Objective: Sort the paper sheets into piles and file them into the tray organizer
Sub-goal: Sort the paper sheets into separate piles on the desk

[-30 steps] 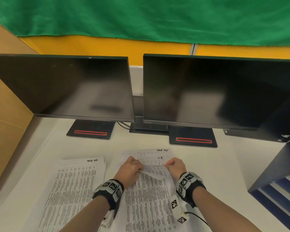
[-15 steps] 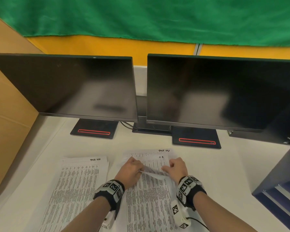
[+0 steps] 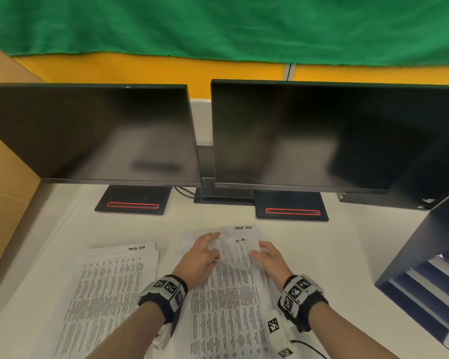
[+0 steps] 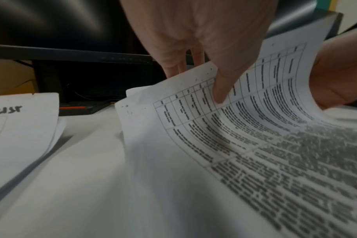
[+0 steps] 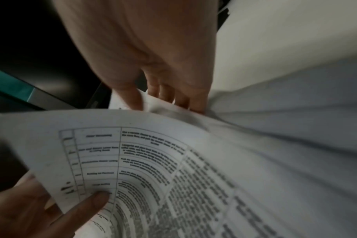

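Observation:
Two piles of printed sheets lie on the white desk: a left pile (image 3: 109,294) and a middle pile (image 3: 228,312). The top sheet (image 4: 245,122) of the middle pile is curled up at its far edge. My left hand (image 3: 213,251) pinches that edge, thumb (image 4: 220,93) on the print and fingers behind it. My right hand (image 3: 259,251) holds the sheet's right side, with paper caught between thumb (image 5: 130,96) and fingers (image 5: 173,98). The dark blue tray organizer (image 3: 425,268) stands at the right.
Two dark monitors (image 3: 101,130) (image 3: 322,133) on black stands (image 3: 132,203) block the back of the desk. A cardboard panel (image 3: 3,190) closes the left side. Bare desk (image 3: 322,255) lies between the middle pile and the organizer.
Both hands have reached a little farther along the middle pile, fingers more stretched out, and the lifted edge of the top sheet now sits nearer me between them.

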Action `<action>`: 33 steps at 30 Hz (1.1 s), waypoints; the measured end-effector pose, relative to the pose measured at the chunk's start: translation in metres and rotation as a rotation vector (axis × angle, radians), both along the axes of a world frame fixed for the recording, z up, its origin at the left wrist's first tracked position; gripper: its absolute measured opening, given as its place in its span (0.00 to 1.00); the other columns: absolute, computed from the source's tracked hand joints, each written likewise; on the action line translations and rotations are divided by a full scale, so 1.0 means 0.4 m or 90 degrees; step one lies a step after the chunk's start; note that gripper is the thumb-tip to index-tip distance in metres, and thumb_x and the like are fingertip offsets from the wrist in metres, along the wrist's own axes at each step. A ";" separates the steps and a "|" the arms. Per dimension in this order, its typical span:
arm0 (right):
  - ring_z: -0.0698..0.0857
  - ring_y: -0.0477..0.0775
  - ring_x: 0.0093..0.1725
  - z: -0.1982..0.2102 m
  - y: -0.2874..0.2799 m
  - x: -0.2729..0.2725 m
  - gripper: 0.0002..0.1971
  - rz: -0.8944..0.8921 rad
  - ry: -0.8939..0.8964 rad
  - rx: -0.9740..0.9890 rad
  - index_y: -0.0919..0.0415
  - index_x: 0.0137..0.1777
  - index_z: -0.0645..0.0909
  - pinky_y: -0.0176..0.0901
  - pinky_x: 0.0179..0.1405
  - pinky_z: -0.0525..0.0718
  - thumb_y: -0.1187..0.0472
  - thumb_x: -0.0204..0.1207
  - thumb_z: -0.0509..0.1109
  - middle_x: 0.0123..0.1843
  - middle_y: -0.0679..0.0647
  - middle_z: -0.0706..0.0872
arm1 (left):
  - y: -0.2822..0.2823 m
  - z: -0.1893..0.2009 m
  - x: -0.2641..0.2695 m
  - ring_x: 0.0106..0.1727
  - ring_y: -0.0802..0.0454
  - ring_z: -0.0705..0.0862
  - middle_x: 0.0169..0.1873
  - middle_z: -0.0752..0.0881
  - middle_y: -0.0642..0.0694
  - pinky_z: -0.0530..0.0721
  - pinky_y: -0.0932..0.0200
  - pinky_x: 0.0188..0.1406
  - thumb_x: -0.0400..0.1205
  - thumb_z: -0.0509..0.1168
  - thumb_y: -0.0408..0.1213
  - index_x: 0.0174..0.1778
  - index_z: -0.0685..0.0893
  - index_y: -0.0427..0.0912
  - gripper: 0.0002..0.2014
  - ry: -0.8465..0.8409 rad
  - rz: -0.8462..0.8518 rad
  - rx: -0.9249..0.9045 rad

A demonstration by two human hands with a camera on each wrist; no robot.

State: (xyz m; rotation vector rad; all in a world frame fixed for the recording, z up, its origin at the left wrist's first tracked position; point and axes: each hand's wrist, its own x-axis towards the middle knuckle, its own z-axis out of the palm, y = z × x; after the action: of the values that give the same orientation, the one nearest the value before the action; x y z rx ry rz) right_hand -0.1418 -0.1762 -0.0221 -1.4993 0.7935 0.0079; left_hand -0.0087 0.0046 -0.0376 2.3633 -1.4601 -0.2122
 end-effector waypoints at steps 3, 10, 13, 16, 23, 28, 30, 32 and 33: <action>0.86 0.56 0.53 -0.006 0.000 0.002 0.09 -0.041 0.015 -0.092 0.51 0.41 0.81 0.49 0.55 0.83 0.67 0.76 0.65 0.48 0.52 0.88 | 0.008 -0.005 -0.008 0.72 0.45 0.68 0.70 0.72 0.44 0.75 0.55 0.68 0.78 0.66 0.39 0.46 0.84 0.46 0.04 -0.062 -0.007 -0.006; 0.80 0.68 0.63 0.090 -0.192 -0.075 0.14 -0.220 0.151 -0.330 0.70 0.61 0.77 0.48 0.60 0.74 0.72 0.78 0.55 0.62 0.70 0.82 | 0.015 -0.013 0.004 0.54 0.50 0.75 0.53 0.79 0.51 0.75 0.58 0.53 0.81 0.61 0.38 0.50 0.80 0.48 0.05 -0.100 0.014 0.010; 0.77 0.72 0.67 0.104 -0.323 -0.143 0.16 -0.209 0.296 -0.374 0.75 0.65 0.73 0.53 0.66 0.73 0.70 0.79 0.57 0.67 0.74 0.78 | 0.008 -0.019 0.006 0.55 0.50 0.76 0.53 0.79 0.51 0.73 0.58 0.53 0.82 0.60 0.38 0.50 0.80 0.47 0.05 -0.087 0.013 0.009; 0.77 0.73 0.66 0.100 -0.390 -0.202 0.17 -0.230 0.386 -0.377 0.76 0.66 0.72 0.56 0.64 0.75 0.71 0.79 0.57 0.66 0.76 0.77 | 0.003 -0.027 0.007 0.58 0.52 0.75 0.58 0.78 0.50 0.74 0.56 0.61 0.83 0.58 0.38 0.53 0.80 0.47 0.07 -0.062 0.020 0.023; 0.68 0.67 0.76 0.067 -0.303 -0.219 0.37 -0.180 0.399 -0.628 0.62 0.81 0.54 0.61 0.73 0.71 0.63 0.75 0.69 0.78 0.67 0.66 | -0.007 -0.038 0.002 0.72 0.40 0.73 0.71 0.75 0.40 0.68 0.43 0.74 0.78 0.65 0.34 0.49 0.83 0.41 0.06 -0.091 0.051 0.041; 0.54 0.61 0.82 -0.044 -0.074 -0.170 0.29 0.136 0.337 -0.608 0.51 0.81 0.55 0.67 0.78 0.57 0.48 0.82 0.54 0.84 0.58 0.52 | -0.012 -0.040 0.002 0.73 0.40 0.71 0.72 0.74 0.39 0.66 0.42 0.76 0.78 0.64 0.33 0.51 0.84 0.40 0.08 -0.066 0.065 0.053; 0.53 0.62 0.82 -0.062 -0.046 -0.163 0.25 0.157 0.369 -0.585 0.49 0.78 0.60 0.69 0.77 0.55 0.50 0.81 0.53 0.83 0.57 0.53 | -0.013 -0.036 0.003 0.72 0.41 0.72 0.70 0.73 0.40 0.67 0.44 0.75 0.78 0.63 0.34 0.52 0.84 0.40 0.09 -0.053 0.081 0.053; 0.59 0.60 0.79 -0.054 -0.046 -0.149 0.23 0.144 0.317 -0.641 0.48 0.74 0.66 0.66 0.77 0.58 0.53 0.79 0.57 0.80 0.56 0.60 | -0.019 -0.027 0.007 0.69 0.42 0.71 0.68 0.73 0.42 0.68 0.46 0.73 0.80 0.62 0.35 0.54 0.84 0.39 0.10 -0.037 0.099 0.038; 0.63 0.58 0.77 -0.045 -0.045 -0.135 0.22 0.145 0.257 -0.659 0.47 0.73 0.69 0.62 0.76 0.61 0.54 0.78 0.60 0.78 0.54 0.65 | -0.023 -0.022 0.010 0.67 0.43 0.71 0.66 0.73 0.43 0.68 0.48 0.72 0.80 0.61 0.36 0.55 0.84 0.39 0.11 -0.028 0.108 0.032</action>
State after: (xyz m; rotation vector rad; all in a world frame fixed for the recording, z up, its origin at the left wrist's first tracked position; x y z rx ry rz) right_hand -0.1957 -0.1942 -0.0402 -2.6215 1.0049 0.0825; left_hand -0.0047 -0.0048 -0.0462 2.5319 -1.2783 -0.1553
